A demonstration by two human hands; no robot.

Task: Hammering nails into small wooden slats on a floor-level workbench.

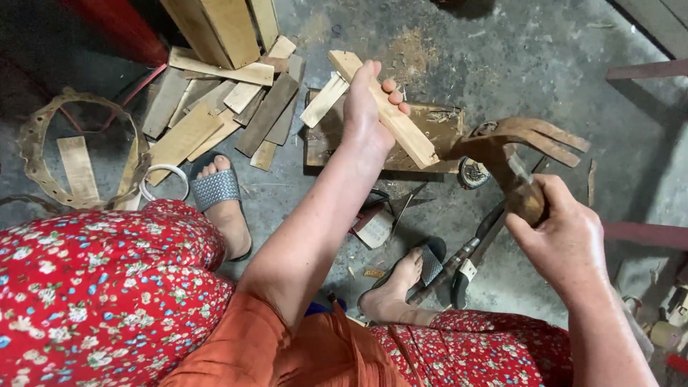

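Above the wooden block (430, 129), your left hand (365, 107) clamps the wood strip (387, 111); your right hand (562, 236) grips the raised claw hammer (519, 143); a skewed blow could, seemingly, catch your fingers (393, 93)

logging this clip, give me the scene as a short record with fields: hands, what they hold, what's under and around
left hand: grips a pale wooden strip, held slanted above a wooden block
right hand: holds a rusty claw hammer, raised beside the strip
floor: grey concrete, sawdust patches
nearby: pile of wood offcuts to the left, scissors between the feet
feet: in slip-on sandals
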